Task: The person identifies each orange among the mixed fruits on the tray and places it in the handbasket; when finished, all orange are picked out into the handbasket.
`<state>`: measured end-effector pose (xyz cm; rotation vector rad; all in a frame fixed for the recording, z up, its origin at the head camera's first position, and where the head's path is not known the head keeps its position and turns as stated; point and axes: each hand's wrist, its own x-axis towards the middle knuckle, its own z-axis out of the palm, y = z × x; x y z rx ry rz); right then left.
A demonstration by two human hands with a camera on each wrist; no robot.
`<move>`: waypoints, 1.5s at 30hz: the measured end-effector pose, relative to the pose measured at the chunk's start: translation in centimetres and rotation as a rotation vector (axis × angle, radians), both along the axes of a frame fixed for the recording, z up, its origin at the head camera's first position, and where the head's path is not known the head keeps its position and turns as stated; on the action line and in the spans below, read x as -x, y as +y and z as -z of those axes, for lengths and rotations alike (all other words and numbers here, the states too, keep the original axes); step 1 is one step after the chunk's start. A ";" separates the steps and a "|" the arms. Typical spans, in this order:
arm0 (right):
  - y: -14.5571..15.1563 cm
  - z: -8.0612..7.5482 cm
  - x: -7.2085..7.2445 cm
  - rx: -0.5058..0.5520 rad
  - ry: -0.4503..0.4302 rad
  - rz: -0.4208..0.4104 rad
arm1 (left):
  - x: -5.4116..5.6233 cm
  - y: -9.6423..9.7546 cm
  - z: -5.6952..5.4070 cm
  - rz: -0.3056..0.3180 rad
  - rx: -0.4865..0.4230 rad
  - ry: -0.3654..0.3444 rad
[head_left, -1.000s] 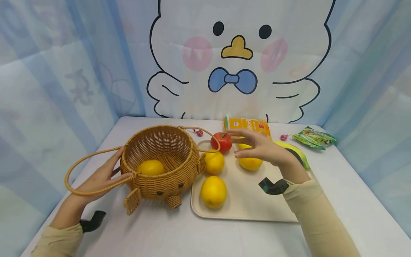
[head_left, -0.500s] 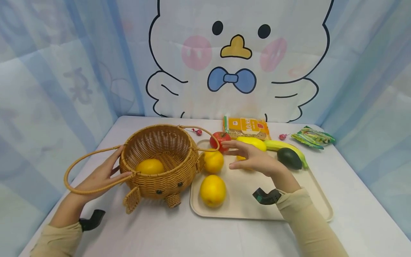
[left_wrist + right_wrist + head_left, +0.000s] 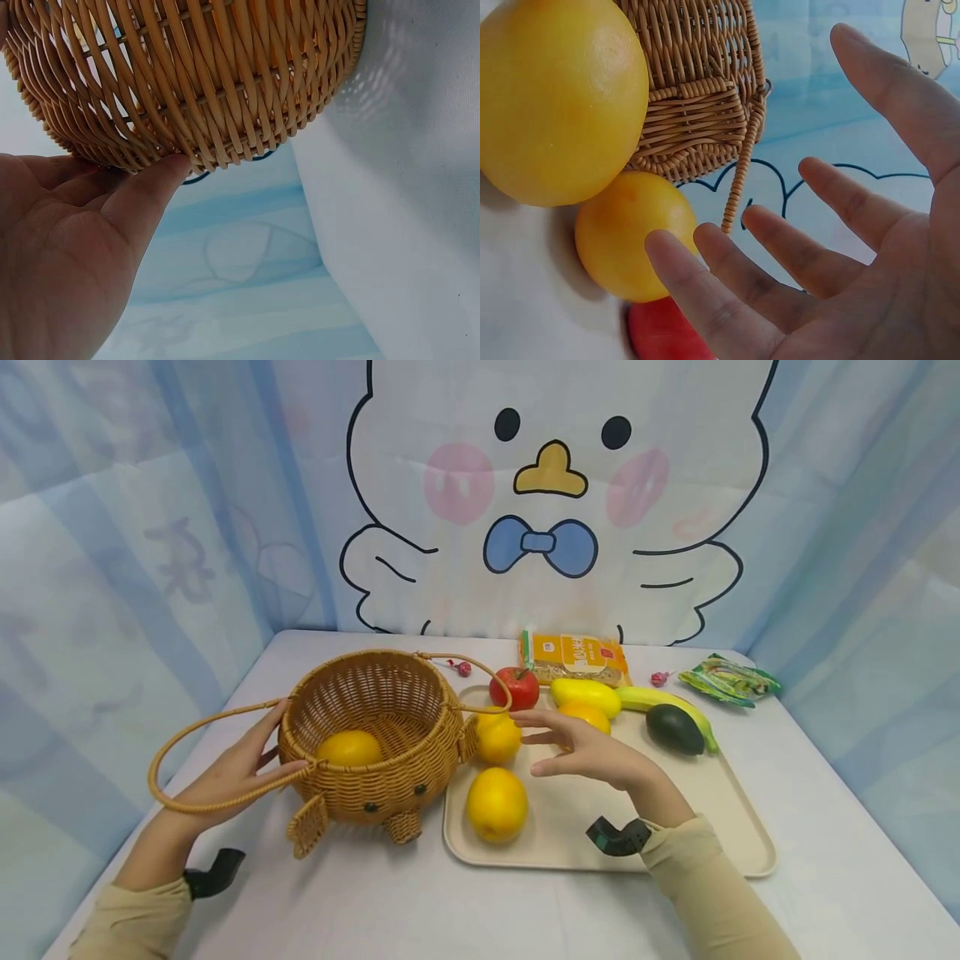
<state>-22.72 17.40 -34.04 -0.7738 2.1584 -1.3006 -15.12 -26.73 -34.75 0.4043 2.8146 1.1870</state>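
A round wicker basket (image 3: 375, 777) with an animal face and two rope handles stands on the left, a yellow-orange fruit (image 3: 348, 749) inside it. My left hand (image 3: 236, 772) rests against its left side, thumb and fingers spread. In the left wrist view the thumb (image 3: 146, 199) touches the weave. Over the beige tray (image 3: 570, 852) hovers my right hand (image 3: 585, 750), fingers apart and holding nothing. Just left of it lie a large yellow fruit (image 3: 497, 806) and a rounder yellow-orange one (image 3: 498, 739). The right wrist view shows the large yellow fruit (image 3: 559, 101) beside the basket.
Farther back on the tray are a red apple (image 3: 515, 687), a yellow oblong fruit (image 3: 585, 697), an orange-yellow fruit (image 3: 588, 717), a banana (image 3: 663, 700) and a dark green fruit (image 3: 675, 729). Behind lie an orange packet (image 3: 576, 658), a green packet (image 3: 729, 681) and lollipops (image 3: 463, 668).
My right hand has moved down and left from over the rear fruits toward the near yellow ones, uncovering the banana and dark green fruit. The left hand and basket have stayed put.
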 end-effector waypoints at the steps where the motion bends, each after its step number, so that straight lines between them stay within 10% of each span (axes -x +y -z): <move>1: 0.0 0.1 -0.1 0.000 0.000 0.002 | 0.0 0.0 0.0 0.001 0.001 0.001; 45: -2.4 6.1 -2.6 -0.106 -0.014 0.095 | 0.0 0.1 -0.2 0.000 0.012 0.000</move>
